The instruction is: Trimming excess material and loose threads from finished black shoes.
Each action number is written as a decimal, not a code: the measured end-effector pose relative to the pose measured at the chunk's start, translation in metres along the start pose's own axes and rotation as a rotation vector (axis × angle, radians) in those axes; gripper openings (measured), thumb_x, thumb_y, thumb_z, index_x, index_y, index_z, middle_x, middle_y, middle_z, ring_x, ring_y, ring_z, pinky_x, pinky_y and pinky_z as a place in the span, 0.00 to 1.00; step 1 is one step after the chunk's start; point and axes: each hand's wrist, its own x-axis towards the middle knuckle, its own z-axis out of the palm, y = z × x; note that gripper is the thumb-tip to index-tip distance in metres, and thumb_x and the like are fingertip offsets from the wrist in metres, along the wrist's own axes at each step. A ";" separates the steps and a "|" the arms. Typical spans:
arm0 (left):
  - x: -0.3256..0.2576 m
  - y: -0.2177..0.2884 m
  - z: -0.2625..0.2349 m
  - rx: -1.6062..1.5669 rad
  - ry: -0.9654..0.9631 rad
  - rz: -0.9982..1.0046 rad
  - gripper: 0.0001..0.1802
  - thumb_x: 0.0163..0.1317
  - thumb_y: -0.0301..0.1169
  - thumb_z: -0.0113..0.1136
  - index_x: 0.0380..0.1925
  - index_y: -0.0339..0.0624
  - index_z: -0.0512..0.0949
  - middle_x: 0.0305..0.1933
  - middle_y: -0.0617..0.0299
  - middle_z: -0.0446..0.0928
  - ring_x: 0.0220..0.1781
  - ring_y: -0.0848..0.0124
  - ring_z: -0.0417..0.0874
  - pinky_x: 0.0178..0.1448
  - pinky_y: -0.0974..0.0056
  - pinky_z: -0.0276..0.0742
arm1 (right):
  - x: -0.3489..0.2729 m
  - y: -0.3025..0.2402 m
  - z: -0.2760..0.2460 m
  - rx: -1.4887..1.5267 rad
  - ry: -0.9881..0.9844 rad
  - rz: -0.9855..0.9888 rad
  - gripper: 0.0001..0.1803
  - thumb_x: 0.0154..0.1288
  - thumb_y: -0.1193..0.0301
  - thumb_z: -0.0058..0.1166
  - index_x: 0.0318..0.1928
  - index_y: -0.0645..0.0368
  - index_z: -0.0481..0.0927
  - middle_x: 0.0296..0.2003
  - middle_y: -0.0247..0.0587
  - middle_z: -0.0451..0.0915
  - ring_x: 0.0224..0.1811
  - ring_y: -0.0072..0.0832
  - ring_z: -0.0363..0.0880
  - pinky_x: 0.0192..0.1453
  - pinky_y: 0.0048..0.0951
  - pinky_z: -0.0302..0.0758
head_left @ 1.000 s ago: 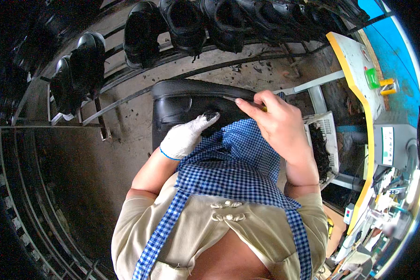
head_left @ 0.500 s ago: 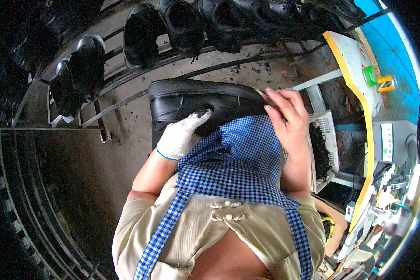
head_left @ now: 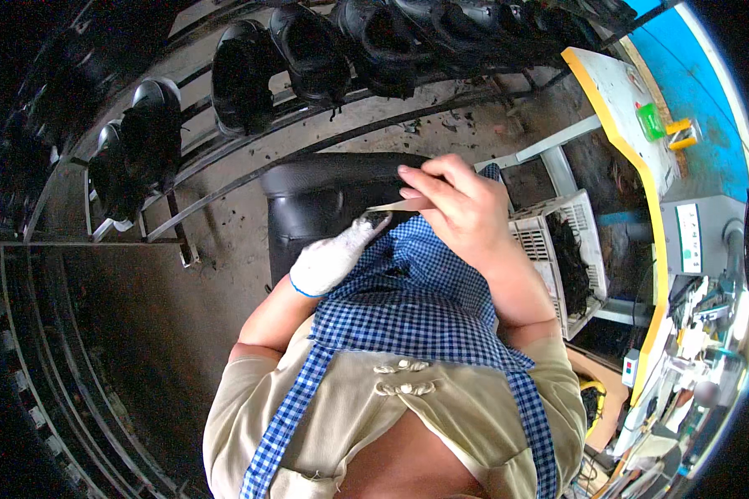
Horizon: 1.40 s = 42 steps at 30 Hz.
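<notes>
My left hand (head_left: 329, 259), in a white glove, is closed in front of a black leather-like padded form (head_left: 312, 187) with stitched seams. Its thumb tip is dark, and a small dark piece seems to lie there, too small to name. My bare right hand (head_left: 466, 206) pinches a thin, pale, blade-like strip (head_left: 401, 205) between thumb and fingers. That strip points left, its tip at the left thumb. Part of the black form is hidden behind both hands. A blue checked apron (head_left: 424, 312) covers my lap below them.
Black shoes (head_left: 308, 54) stand in a row on a metal rack across the far side. At right, a white plastic basket (head_left: 591, 241) holds dark scraps, beside a yellow-edged table (head_left: 616, 116). A grey machine (head_left: 703, 233) and scattered tools lie further right.
My right hand has swung left with the strip, from the black form's right end to my left thumb. My left hand has shifted slightly down and right. The view has tilted a little.
</notes>
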 end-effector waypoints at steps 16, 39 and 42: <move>-0.019 -0.017 0.014 0.171 -0.146 -0.009 0.23 0.63 0.26 0.44 0.59 0.45 0.67 0.55 0.50 0.74 0.48 0.65 0.81 0.46 0.66 0.79 | -0.005 0.020 0.041 -0.172 0.022 -0.065 0.09 0.52 0.78 0.57 0.36 0.59 0.74 0.33 0.39 0.74 0.25 0.34 0.78 0.22 0.29 0.74; 0.013 0.004 -0.003 -0.899 -0.020 -0.520 0.26 0.60 0.27 0.47 0.61 0.50 0.66 0.60 0.50 0.70 0.58 0.62 0.74 0.60 0.64 0.71 | -0.017 -0.011 -0.025 -0.146 -0.072 0.139 0.25 0.54 0.72 0.59 0.55 0.42 0.76 0.38 0.37 0.70 0.30 0.32 0.77 0.29 0.31 0.77; 0.021 0.014 -0.007 -1.177 0.158 -0.478 0.27 0.59 0.19 0.47 0.60 0.48 0.67 0.57 0.49 0.72 0.55 0.63 0.77 0.58 0.67 0.73 | -0.019 -0.010 -0.027 -0.251 -0.102 0.034 0.26 0.52 0.74 0.59 0.53 0.40 0.77 0.37 0.37 0.70 0.31 0.31 0.77 0.29 0.30 0.77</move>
